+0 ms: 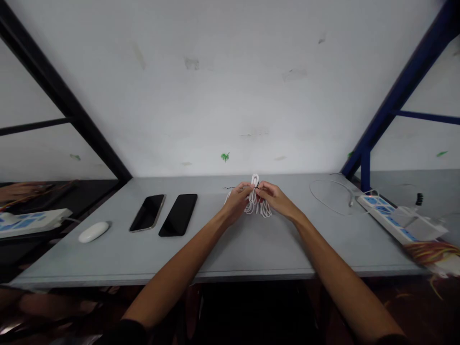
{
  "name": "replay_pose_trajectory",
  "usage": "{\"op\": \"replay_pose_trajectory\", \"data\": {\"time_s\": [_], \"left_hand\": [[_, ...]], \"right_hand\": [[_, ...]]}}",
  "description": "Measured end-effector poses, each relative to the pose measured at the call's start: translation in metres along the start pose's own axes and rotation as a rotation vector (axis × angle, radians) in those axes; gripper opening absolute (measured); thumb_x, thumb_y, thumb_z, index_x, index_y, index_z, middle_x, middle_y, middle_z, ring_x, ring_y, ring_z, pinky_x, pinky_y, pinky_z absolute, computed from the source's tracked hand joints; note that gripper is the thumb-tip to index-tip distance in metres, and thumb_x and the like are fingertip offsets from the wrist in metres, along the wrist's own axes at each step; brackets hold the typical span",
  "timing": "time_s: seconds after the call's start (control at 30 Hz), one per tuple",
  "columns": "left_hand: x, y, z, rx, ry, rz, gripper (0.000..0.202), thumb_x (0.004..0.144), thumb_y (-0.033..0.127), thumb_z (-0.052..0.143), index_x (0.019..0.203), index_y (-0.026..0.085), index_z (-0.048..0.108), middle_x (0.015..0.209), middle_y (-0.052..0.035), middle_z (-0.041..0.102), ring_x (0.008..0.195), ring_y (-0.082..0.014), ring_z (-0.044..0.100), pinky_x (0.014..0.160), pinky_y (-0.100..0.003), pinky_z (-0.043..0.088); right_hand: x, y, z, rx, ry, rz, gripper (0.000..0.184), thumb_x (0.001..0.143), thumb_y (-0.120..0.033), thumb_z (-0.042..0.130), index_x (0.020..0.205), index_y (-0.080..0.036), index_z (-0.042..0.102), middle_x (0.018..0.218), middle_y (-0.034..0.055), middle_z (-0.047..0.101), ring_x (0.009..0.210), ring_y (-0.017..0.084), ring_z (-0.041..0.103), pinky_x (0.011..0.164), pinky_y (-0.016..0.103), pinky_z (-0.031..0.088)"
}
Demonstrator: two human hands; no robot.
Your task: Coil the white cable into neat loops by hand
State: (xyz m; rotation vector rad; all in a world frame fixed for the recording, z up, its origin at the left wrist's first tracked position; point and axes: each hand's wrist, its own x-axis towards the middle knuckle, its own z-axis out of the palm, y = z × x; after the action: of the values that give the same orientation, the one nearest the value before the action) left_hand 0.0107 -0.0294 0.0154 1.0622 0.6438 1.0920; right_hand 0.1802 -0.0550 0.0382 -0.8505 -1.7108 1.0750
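Note:
A bundled white cable (259, 207) is held just above the grey table (251, 249), near its far middle. My left hand (237, 200) pinches the bundle from the left, fingers closed on it. From the right, my right hand (273, 197) grips the same bundle near its top loop. A thin black tie sticks out to the left of the bundle.
Two dark phones (148, 212) (178, 214) lie side by side left of centre, with a white earbud case (93, 232) further left. A white and blue power strip (395, 219) and a loose white cable (330, 196) lie at the right. Another power strip (28, 222) sits far left.

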Motion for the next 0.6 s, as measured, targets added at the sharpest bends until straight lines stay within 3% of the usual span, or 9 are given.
{"op": "replay_pose_trajectory", "data": {"time_s": [0.1,0.27,0.47,0.6], "left_hand": [[-0.001,0.004,0.001,0.008,0.015,0.023,0.036,0.076,0.042,0.082,0.094,0.019,0.060,0.074,0.0007,0.066,0.068,-0.0132,0.062,0.068,-0.026,0.043],[-0.001,0.010,0.002,-0.015,0.097,0.059,0.044,0.067,0.038,0.089,0.094,0.019,0.060,0.072,0.0027,0.066,0.062,-0.0114,0.059,0.061,-0.024,0.039],[0.002,0.008,0.000,-0.109,0.054,0.010,0.043,0.068,0.034,0.090,0.099,0.012,0.071,0.082,-0.0052,0.074,0.072,-0.0141,0.064,0.075,-0.029,0.047],[0.003,0.007,0.001,-0.099,0.090,0.023,0.040,0.067,0.034,0.090,0.097,0.012,0.075,0.082,-0.0054,0.075,0.072,-0.0144,0.065,0.076,-0.030,0.046]], "right_hand": [[0.000,0.004,-0.002,-0.021,0.025,-0.006,0.030,0.096,-0.049,0.059,0.086,-0.021,0.063,0.079,-0.0002,0.064,0.077,0.016,0.060,0.075,0.030,0.046],[0.004,0.013,-0.001,-0.024,0.110,-0.070,0.028,0.089,-0.047,0.071,0.101,-0.023,0.067,0.090,0.0026,0.071,0.086,0.019,0.067,0.082,0.033,0.051],[0.008,0.022,0.001,0.058,0.211,-0.064,0.034,0.077,-0.047,0.082,0.097,-0.022,0.071,0.089,0.0050,0.074,0.085,0.021,0.070,0.083,0.036,0.056],[0.010,0.029,-0.001,0.037,0.222,-0.039,0.033,0.077,-0.045,0.083,0.096,-0.020,0.073,0.090,0.0066,0.076,0.086,0.022,0.072,0.084,0.038,0.056]]}}
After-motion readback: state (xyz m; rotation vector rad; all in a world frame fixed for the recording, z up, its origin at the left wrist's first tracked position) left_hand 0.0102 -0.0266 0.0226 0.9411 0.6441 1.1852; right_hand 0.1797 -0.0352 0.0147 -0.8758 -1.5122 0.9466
